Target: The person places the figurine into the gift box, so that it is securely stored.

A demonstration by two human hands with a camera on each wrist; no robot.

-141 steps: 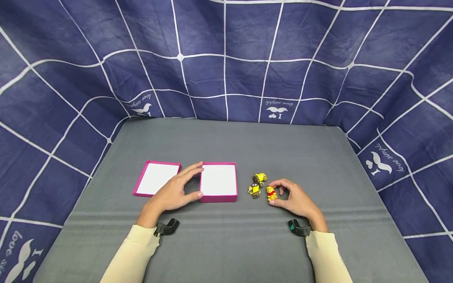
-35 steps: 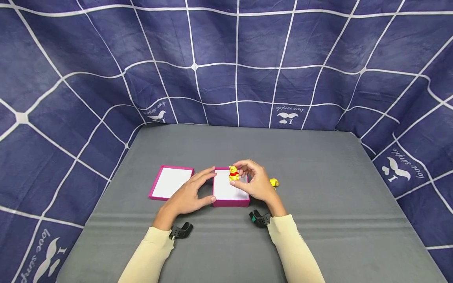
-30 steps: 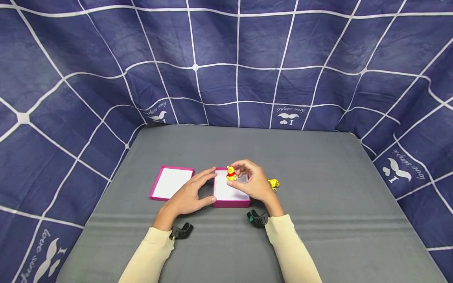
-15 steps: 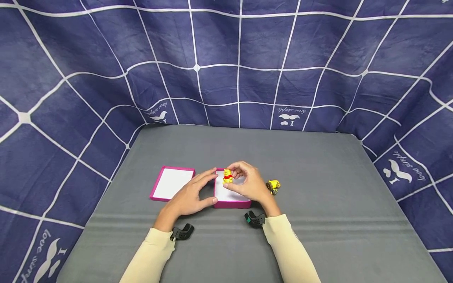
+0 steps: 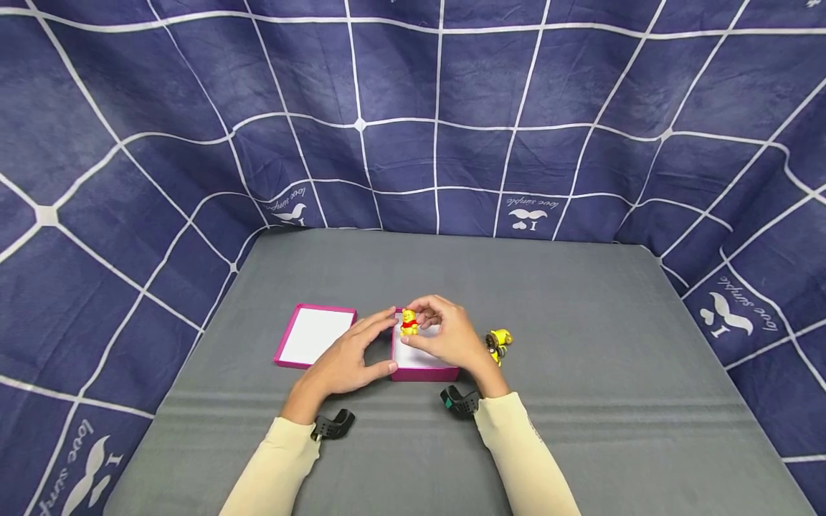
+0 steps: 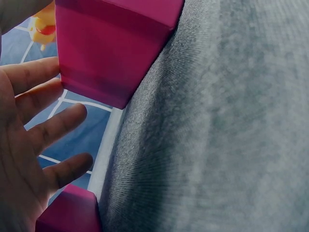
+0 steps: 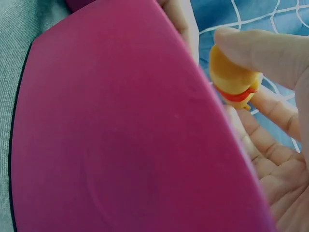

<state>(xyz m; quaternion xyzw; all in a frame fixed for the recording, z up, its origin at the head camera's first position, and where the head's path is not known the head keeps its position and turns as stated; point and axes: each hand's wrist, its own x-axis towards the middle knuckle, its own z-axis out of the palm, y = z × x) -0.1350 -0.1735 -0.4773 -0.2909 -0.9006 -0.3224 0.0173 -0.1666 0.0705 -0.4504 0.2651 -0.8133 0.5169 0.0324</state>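
Note:
My right hand (image 5: 445, 333) pinches a yellow bear figurine (image 5: 409, 323) with a red shirt between thumb and fingers, upright over the left part of the white-lined pink box (image 5: 426, 374). In the right wrist view the figurine (image 7: 234, 77) shows just past the box's rim, the thumb pressing it. My left hand (image 5: 345, 358) lies spread at the box's left side, thumb at the near corner and fingers toward the far one. In the left wrist view its fingertips touch the box's wall (image 6: 106, 53), with the other fingers extended and loose.
A shallow pink lid (image 5: 316, 334), white inside, lies left of the box, partly behind my left hand. Yellow-and-brown figurines (image 5: 500, 338) stand on the grey table (image 5: 581, 358) right of the box, partly hidden by my right wrist. A blue checked cloth (image 5: 400, 158) hangs around the table.
My right hand took the bear figurine from the table right of the box, carried it left over the box, and has lately drifted further left. My left hand keeps its place at the box.

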